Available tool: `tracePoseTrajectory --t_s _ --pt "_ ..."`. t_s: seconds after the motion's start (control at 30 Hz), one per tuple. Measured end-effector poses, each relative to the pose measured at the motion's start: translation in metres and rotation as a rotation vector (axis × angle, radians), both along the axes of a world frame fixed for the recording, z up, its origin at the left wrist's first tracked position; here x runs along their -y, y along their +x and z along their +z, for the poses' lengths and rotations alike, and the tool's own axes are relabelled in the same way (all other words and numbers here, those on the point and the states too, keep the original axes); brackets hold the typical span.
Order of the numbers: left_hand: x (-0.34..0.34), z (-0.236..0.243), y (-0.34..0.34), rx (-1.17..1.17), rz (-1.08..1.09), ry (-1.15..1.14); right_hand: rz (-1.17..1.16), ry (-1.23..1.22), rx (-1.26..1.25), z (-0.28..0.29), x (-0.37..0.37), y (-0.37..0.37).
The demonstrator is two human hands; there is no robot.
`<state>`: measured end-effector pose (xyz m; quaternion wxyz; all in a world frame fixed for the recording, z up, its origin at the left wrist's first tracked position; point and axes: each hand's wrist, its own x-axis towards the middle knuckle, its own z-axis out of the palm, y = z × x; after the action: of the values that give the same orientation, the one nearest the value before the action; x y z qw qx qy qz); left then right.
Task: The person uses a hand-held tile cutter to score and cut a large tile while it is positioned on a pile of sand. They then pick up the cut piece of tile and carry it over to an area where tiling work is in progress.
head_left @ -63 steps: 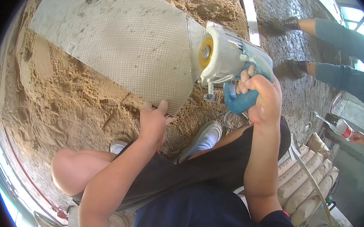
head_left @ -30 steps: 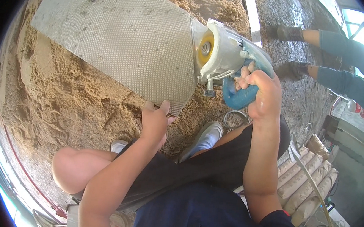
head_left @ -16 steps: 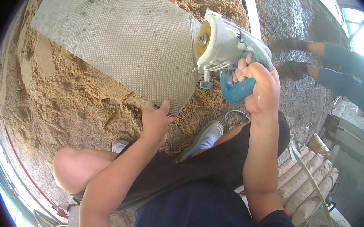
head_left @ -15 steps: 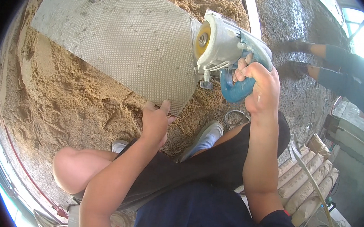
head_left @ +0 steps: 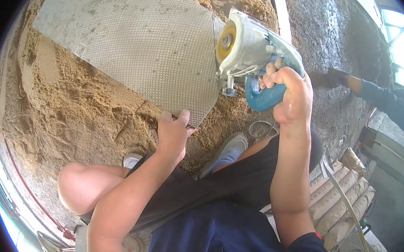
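My left hand (head_left: 172, 135) is closed on the lower corner of a large grey tile (head_left: 123, 37) with a fine grid pattern, which lies over the sand. My right hand (head_left: 291, 93) grips the blue handle of a circular cutting saw (head_left: 255, 44) with a pale metal housing and a yellow disc (head_left: 226, 40). The saw is at the tile's right end, where a narrow section of the tile shows past it; whether the disc touches the tile is unclear.
Sand (head_left: 61, 89) surrounds the tile. A co-worker's leg (head_left: 391, 102) and dark boot are at upper right, beside a long white strip (head_left: 281, 13). Several paper sacks (head_left: 332, 200) and cables lie at lower right. A red hose (head_left: 24, 182) runs at lower left. My shoe (head_left: 231, 150) rests below the saw.
My right hand and the saw have risen slightly in the picture. My left hand stays on the tile corner. The co-worker's legs have shifted, and their cup and hand are out of sight.
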<state>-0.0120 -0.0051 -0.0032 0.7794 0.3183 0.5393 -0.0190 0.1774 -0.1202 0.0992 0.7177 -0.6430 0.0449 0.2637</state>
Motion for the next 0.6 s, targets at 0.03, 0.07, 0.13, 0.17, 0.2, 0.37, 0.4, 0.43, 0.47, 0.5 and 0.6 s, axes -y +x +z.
tracePoseTrajectory --t_s 0.03,0.07,0.13,0.17,0.2,0.37,0.4,0.43,0.47,0.5,0.6 --pt "0.0 0.0 0.0 -0.001 0.0 0.0 0.0 0.0 -0.001 -0.001 0.001 0.0" --pt "0.0 0.0 0.0 0.003 0.003 0.001 -0.018 -0.015 -0.013 -0.001 0.002 0.0" --pt "0.0 0.001 0.0 0.006 0.005 0.001 -0.037 -0.03 -0.025 0.0 0.004 -0.002" --pt "0.0 0.004 0.002 -0.014 0.002 0.009 -0.04 -0.035 -0.009 0.001 0.005 -0.003" --pt "0.0 0.006 0.003 -0.035 -0.001 0.017 -0.042 -0.04 0.008 0.002 0.006 -0.003" --pt "0.0 0.0 -0.001 0.011 0.023 0.005 -0.028 -0.059 -0.016 0.004 0.009 -0.006" --pt "0.001 0.001 0.0 0.007 0.026 0.01 -0.029 -0.054 -0.026 0.003 0.011 -0.006" --pt "0.001 0.002 0.001 0.009 0.026 0.011 -0.028 -0.052 -0.023 0.004 0.013 -0.005" --pt "0.002 0.002 0.002 0.011 0.036 0.012 -0.041 -0.047 -0.024 0.005 0.014 -0.005" --pt "0.002 0.003 0.002 0.013 0.046 0.012 -0.055 -0.042 -0.024 0.006 0.015 -0.005" --pt "0.001 -0.001 0.0 0.049 -0.015 -0.001 -0.053 0.024 0.003 0.0 0.016 -0.002"
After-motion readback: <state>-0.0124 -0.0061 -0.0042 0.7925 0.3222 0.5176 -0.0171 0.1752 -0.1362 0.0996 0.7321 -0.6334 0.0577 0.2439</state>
